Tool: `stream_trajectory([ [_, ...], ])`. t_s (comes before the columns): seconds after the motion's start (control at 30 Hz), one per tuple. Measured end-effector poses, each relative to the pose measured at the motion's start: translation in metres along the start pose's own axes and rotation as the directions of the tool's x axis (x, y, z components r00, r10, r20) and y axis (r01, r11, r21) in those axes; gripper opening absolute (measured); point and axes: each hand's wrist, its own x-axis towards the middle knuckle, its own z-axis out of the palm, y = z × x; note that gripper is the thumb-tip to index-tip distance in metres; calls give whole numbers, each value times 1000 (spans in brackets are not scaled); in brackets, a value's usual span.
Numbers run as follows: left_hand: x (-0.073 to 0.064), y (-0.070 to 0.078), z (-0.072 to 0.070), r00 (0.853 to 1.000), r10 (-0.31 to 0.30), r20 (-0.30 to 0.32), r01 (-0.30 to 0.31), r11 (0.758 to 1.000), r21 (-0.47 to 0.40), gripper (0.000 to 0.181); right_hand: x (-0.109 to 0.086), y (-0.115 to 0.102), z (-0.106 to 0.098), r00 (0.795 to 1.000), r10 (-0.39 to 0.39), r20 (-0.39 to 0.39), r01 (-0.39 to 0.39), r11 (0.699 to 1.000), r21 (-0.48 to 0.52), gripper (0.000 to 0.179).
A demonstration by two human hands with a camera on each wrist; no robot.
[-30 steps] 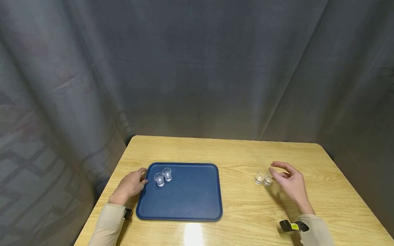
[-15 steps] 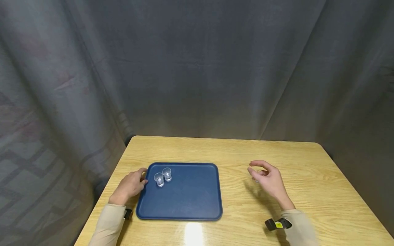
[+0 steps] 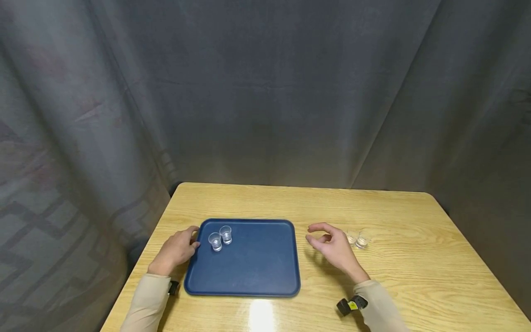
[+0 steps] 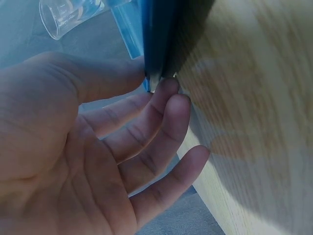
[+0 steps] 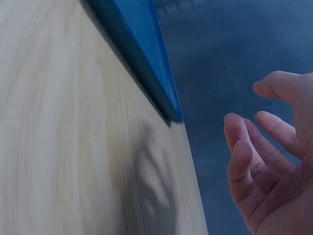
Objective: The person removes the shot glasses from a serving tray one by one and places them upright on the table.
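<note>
My left hand (image 3: 175, 250) is at the left edge of a blue tray (image 3: 253, 258). In the left wrist view its thumb lies on the tray's rim (image 4: 157, 36), and its bent fingers meet the outer side, pinching the edge. Two clear shot glasses, a nearer one (image 3: 215, 241) and a farther one (image 3: 226, 234), stand side by side in the tray's back left corner. My right hand (image 3: 335, 251) hovers over the table just right of the tray, with nothing between its loosely bent fingers. Behind it, two more shot glasses (image 3: 361, 240) stand on the table, one partly hidden by the hand.
The light wooden table (image 3: 415, 276) extends around the tray, its rounded back edge near a grey curtain (image 3: 265, 115). More curtain hangs on the left and right. A bright reflection lies on the tabletop in front of the tray.
My right hand has moved left, from beside the two glasses on the table, past them and toward the tray, carrying nothing. My left hand and the tray stay in place.
</note>
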Motion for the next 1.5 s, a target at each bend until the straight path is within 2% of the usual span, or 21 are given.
stream_trajectory([
  [0.3, 0, 0, 1, 1000, 4, -2, -4, 1000, 0, 46, 7, -14, 34, 998, -24, 63, 21, 999, 41, 32],
  [0.57, 0, 0, -1, 1000, 6, -1, -6, 1000, 10, 46, 12, -31, 60, 991, -79, 107, 75, 996, 44, 31],
  [0.83, 1, -1, 1, 1000, 7, -5, -7, 1000, 14, 46, 15, -45, 85, 972, -127, 199, 123, 992, 32, 33],
  [1.03, 1, -2, 1, 1000, 13, -4, -13, 1000, 17, 46, 18, -58, 105, 955, -182, 232, 182, 983, 21, 33],
  [1.23, 1, -2, 0, 1000, 20, -6, -20, 1000, 20, 45, 25, -69, 130, 946, -191, 263, 190, 981, 29, 36],
  [1.5, 1, -1, 1, 1000, 23, -11, -23, 999, 32, 45, 38, -78, 161, 948, -162, 275, 164, 986, 16, 38],
])
